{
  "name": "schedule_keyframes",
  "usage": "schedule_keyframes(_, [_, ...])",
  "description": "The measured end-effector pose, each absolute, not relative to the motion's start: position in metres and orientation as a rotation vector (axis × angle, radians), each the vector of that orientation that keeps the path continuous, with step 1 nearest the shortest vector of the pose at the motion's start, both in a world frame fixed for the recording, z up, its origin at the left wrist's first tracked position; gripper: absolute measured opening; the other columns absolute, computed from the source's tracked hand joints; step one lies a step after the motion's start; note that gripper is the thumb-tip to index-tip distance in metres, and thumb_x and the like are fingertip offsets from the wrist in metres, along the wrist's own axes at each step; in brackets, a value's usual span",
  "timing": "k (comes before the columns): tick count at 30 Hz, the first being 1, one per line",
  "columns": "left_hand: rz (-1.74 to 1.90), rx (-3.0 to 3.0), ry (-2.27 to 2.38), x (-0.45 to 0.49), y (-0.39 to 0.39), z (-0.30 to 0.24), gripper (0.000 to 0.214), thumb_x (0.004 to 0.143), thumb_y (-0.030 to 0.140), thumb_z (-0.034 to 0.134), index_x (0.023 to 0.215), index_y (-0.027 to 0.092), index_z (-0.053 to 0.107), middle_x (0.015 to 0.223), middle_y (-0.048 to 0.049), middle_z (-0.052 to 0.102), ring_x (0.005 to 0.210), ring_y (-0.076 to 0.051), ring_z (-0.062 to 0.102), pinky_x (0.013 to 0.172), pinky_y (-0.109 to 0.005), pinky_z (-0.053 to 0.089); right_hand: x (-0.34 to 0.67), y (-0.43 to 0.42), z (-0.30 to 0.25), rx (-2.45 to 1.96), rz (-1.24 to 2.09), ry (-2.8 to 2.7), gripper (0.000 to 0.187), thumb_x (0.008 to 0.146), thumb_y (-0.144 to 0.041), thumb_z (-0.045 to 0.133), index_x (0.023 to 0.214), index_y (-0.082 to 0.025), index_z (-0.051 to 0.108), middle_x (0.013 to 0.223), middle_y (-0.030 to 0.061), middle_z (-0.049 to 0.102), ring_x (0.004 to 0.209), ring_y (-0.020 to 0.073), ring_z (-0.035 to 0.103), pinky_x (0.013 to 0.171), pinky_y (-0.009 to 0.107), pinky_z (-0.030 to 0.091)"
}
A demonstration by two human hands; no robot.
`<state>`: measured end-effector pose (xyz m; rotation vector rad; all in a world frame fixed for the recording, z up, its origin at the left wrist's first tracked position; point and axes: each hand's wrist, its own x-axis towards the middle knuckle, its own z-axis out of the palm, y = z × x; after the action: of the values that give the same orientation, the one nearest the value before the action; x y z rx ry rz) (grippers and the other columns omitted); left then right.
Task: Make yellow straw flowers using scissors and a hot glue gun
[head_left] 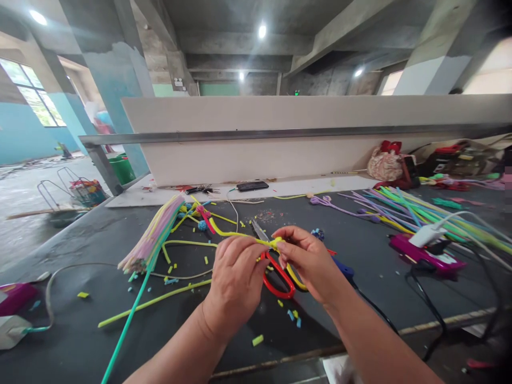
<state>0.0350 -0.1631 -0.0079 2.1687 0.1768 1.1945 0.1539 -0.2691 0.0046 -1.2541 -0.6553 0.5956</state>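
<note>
My left hand and my right hand are raised together over the dark table, both pinched on a yellow pipe cleaner that runs up and left from my fingers. Its end is bent into a small knot between my fingertips. Red-handled scissors lie on the table just below my hands, blades pointing away. Short yellow, green and blue cut bits are scattered around.
A bundle of pastel pipe cleaners lies to the left, and long green, purple and yellow ones to the right. A pink glue gun with cables sits at right. A phone and a bag are by the white partition.
</note>
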Motion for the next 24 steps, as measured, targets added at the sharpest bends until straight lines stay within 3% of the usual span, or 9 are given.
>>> schedule_keyframes(3, [1.278, 2.429, 0.169, 0.0348, -0.1625, -0.0077, 0.032, 0.079, 0.015, 0.054, 0.108, 0.025, 0.064, 0.111, -0.0071, 0.064, 0.115, -0.027, 0.048, 0.101, -0.041, 0.020, 0.1485, -0.2664, 0.0056, -1.193, 0.731, -0.603, 0.023, 0.066, -0.028, 0.072, 0.081, -0.017, 0.060, 0.059, -0.0053, 0.052, 0.049, 0.0062, 0.045, 0.049, 0.020, 0.039])
schedule_keyframes(6, [1.220, 2.567, 0.189, 0.0354, -0.1599, -0.0078, 0.026, 0.084, 0.016, 0.048, 0.101, 0.026, 0.064, 0.100, -0.0050, 0.068, 0.106, -0.025, 0.053, 0.104, -0.043, 0.009, 0.1453, -0.2646, 0.0042, -1.131, 0.806, -0.573, 0.019, 0.065, -0.027, 0.072, 0.076, -0.017, 0.059, 0.057, -0.0056, 0.051, 0.047, 0.0055, 0.042, 0.046, 0.019, 0.037])
schedule_keyframes(12, [1.139, 2.589, 0.183, 0.0368, -0.1580, -0.0122, 0.018, 0.087, 0.022, 0.046, 0.089, 0.022, 0.064, 0.094, -0.0077, 0.068, 0.087, -0.022, 0.057, 0.087, -0.037, 0.029, 0.1459, -0.2633, 0.0015, -1.098, 0.833, -0.557, 0.015, 0.067, -0.023, 0.070, 0.073, -0.015, 0.059, 0.059, -0.0039, 0.055, 0.046, 0.0048, 0.044, 0.046, 0.018, 0.037])
schedule_keyframes(24, [1.259, 2.451, -0.019, 0.0385, -0.1577, -0.0144, 0.015, 0.084, 0.015, 0.051, 0.081, 0.020, 0.064, 0.086, -0.0069, 0.068, 0.080, -0.019, 0.059, 0.078, -0.032, 0.037, 0.1452, -0.2624, 0.0003, -1.058, 0.830, -0.491, 0.010, 0.067, -0.019, 0.068, 0.071, -0.015, 0.060, 0.056, -0.0043, 0.053, 0.044, 0.0041, 0.044, 0.045, 0.017, 0.038])
